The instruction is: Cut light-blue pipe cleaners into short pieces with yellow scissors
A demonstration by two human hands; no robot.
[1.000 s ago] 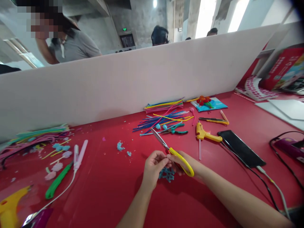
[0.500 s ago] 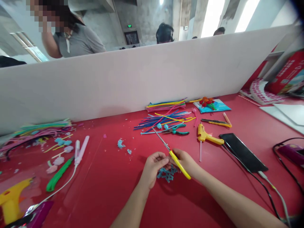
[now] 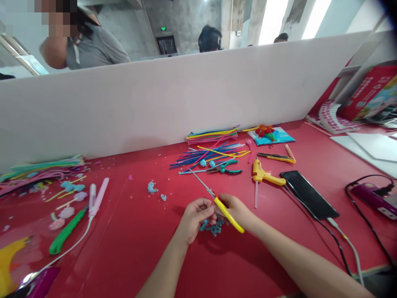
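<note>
My right hand (image 3: 237, 212) is closed around yellow-handled scissors (image 3: 228, 215), their thin metal blades pointing up and to the left, away from me. Close beside it, my left hand (image 3: 196, 218) has its thumb and fingers pinched together; whatever lies between them is hidden. The fingertips of both hands nearly meet. Below them on the red table lies a small heap of short blue pieces (image 3: 214, 229), partly covered by the hands. Farther off, two light-blue fuzzy balls (image 3: 203, 163) rest by teal-handled pliers (image 3: 228, 167).
Pipe cleaners (image 3: 214, 136) lie along the white partition (image 3: 173, 99). To the right are a yellow glue gun (image 3: 268, 177) and a phone (image 3: 308, 194) with cables. On the left are a green-handled cutter (image 3: 66, 231), a pink heating tool (image 3: 99, 198) and blue fuzz scraps (image 3: 151, 187).
The whole view has shifted, so the table things appear slightly farther left. Both hands and the scissors keep nearly the same pose over the blue pieces.
</note>
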